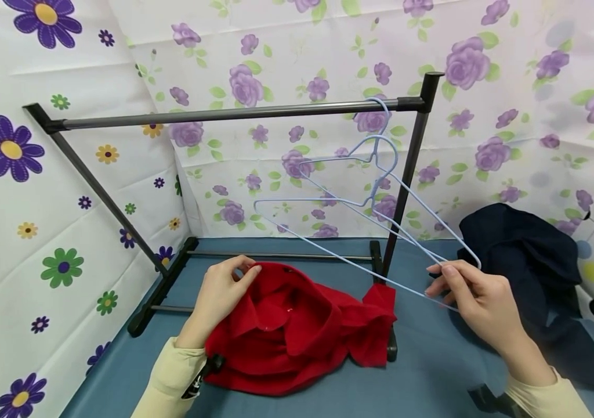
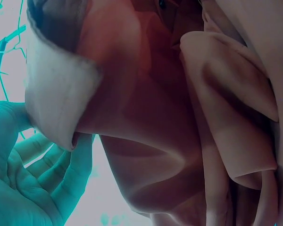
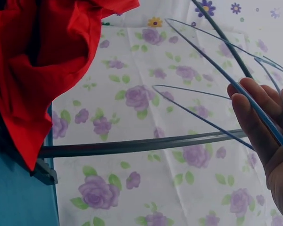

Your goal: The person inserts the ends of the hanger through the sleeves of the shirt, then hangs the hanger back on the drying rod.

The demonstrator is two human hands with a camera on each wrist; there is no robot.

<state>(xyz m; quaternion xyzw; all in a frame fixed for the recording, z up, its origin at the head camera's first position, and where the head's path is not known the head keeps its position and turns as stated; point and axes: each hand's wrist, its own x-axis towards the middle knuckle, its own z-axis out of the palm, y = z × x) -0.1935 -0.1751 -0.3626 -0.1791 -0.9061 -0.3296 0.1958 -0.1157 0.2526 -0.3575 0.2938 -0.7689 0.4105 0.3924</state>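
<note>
A red collared garment [image 1: 302, 334] lies bunched over the table in front of me. My left hand [image 1: 224, 299] pinches its collar edge between thumb and fingers; the left wrist view shows that hand [image 2: 42, 174] at a corner of the collar, the colours there distorted. To the right, my right hand [image 1: 487, 310] grips the lower corner of a light blue wire hanger [image 1: 328, 252], which is tilted with its hook up. Behind it, a second blue hanger [image 1: 383, 110] hooks over the rack's top bar. The right wrist view shows the fingers [image 3: 247, 113] against the hanger wire.
A black metal clothes rack [image 1: 224, 116] spans the blue-covered table [image 1: 427, 348], its feet partly behind the red garment. Dark navy fabric [image 1: 521, 261] lies heaped at the right. Flower-patterned sheets [image 1: 276, 58] hang behind and at the left.
</note>
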